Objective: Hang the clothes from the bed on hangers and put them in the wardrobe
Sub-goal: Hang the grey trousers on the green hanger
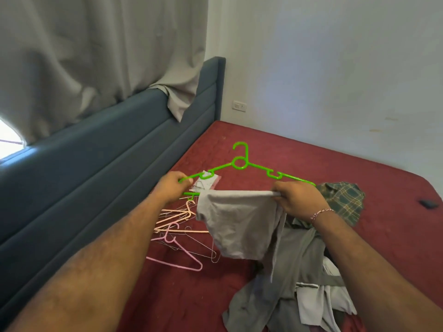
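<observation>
I hold a bright green plastic hanger above the red bed. My left hand grips the hanger's left end. My right hand grips its right end together with the edge of a light grey garment, which is draped over the hanger's lower bar and hangs down. A pile of grey and white clothes lies on the bed below my right arm. A dark green plaid shirt lies just beyond my right hand.
Several loose hangers, peach, pink and thin wire ones, lie on the bed beside the blue padded headboard. A small clear packet lies under the green hanger. A dark small object sits at the far right. Grey curtain hangs behind.
</observation>
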The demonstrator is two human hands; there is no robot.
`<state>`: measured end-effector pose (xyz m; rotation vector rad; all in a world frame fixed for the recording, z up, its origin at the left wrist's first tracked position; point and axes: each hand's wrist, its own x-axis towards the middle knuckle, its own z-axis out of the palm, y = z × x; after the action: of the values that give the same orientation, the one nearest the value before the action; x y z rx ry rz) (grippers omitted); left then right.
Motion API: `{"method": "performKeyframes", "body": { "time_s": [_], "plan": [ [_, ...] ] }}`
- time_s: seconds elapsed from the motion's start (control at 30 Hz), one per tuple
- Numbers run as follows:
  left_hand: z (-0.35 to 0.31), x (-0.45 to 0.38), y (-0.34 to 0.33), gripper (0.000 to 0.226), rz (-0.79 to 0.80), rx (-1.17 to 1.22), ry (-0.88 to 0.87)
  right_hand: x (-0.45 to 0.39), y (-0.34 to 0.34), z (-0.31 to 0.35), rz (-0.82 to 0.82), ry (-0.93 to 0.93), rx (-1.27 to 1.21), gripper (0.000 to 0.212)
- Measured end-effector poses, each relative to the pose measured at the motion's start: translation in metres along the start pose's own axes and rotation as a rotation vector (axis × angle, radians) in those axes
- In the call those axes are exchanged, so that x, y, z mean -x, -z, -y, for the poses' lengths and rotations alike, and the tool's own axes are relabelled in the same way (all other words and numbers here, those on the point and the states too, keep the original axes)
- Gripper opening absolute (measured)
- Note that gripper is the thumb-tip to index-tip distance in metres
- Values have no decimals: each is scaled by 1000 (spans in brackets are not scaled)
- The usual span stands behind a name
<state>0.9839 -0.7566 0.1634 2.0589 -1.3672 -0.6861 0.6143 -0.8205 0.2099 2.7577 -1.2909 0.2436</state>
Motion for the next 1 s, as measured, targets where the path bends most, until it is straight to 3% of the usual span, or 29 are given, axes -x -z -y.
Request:
{"method": "performKeyframes", "body": {
  "time_s": [0.1, 0.2, 0.37, 0.43, 0.5, 0.57, 0.67, 0.8, 1.0],
  "plan": [
    [5, 29, 19, 22, -360, -196, -199, -20, -17, 12, 123, -57, -19, 12],
    [8, 50, 51, 23, -528, -169, -347, -34, -27, 35, 60, -54, -45, 14],
    [35, 77, 141, 27, -767, -104, -515, -57, -7, 93, -466, 223, 42, 42],
    [49, 99, 187, 28, -872, -69, -518, -68, 22, 121, -737, 216, 54, 49],
    [66, 122, 231, 31, -977, -52, -517, -85, 58, 151, -860, 158, -81, 59],
    [82, 152, 277, 34, -1086, -82, -504, -107, 97, 189, -725, 195, -386, 58],
    [107, 209, 349, 27, -1199, -116, -486, -129, 157, 260, -425, 319, -754, 39],
    [144, 299, 446, 27, -1337, -211, -435, -141, 208, 373, -455, 540, -971, 20],
    [170, 472, 576, 36, -1538, -391, -379, -138, 276, 556, -589, 796, -1123, 19]
  ]
}}
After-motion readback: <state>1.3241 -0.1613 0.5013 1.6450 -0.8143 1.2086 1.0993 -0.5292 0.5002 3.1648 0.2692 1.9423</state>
